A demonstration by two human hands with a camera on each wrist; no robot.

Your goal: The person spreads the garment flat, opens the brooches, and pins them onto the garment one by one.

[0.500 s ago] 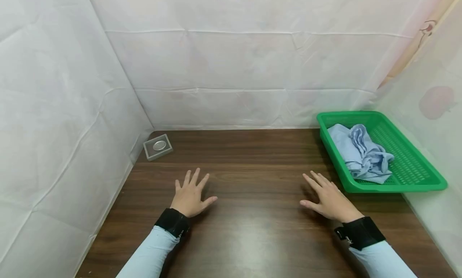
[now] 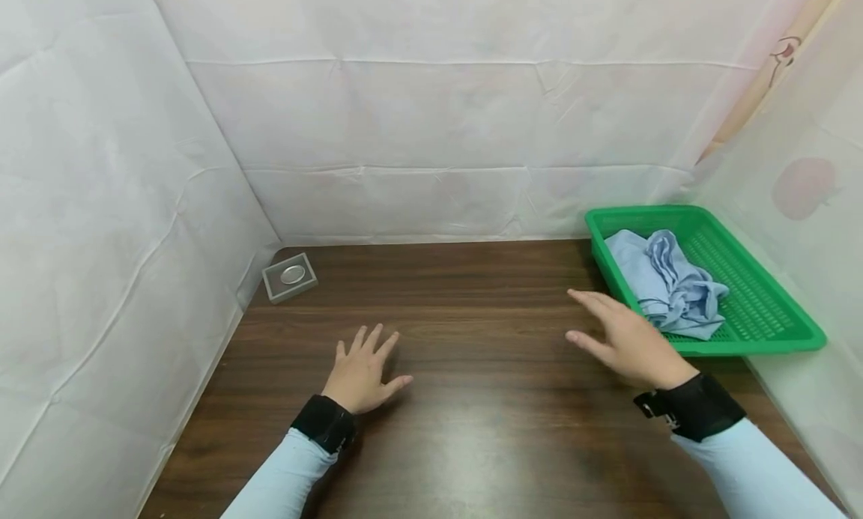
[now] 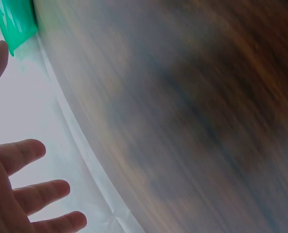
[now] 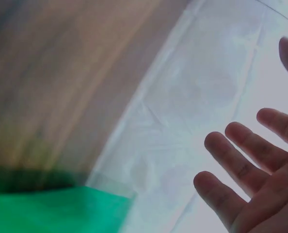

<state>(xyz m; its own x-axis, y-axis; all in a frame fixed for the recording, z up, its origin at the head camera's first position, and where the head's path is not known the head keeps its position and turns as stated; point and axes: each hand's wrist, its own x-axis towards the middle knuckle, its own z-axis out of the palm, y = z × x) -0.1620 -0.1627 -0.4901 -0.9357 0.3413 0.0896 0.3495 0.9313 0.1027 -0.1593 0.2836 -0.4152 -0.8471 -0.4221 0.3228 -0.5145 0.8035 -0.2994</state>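
Note:
My left hand (image 2: 359, 378) hovers low over the brown table with its fingers spread, holding nothing. My right hand (image 2: 632, 341) is raised beside the near left corner of a green plastic basket (image 2: 748, 347); its fingers are straight and nothing is in it. A crumpled light blue cloth (image 2: 674, 283) lies inside the basket, toward its left side. In the right wrist view, the right fingers (image 4: 231, 160) are apart from the basket's green edge (image 4: 61, 211). The left wrist view also has the left fingers (image 3: 42, 194) extended, with nothing touching them.
A small grey rectangular frame with a silver oval piece (image 2: 293, 274) lies at the table's back left corner. The wooden table (image 2: 438, 309) is bounded by white sheeting (image 2: 431, 129) at the back and both sides.
My right hand has lifted and shifted toward the basket, now overlapping its near left edge in the head view. The left hand has stayed nearly in place. The view has turned slightly.

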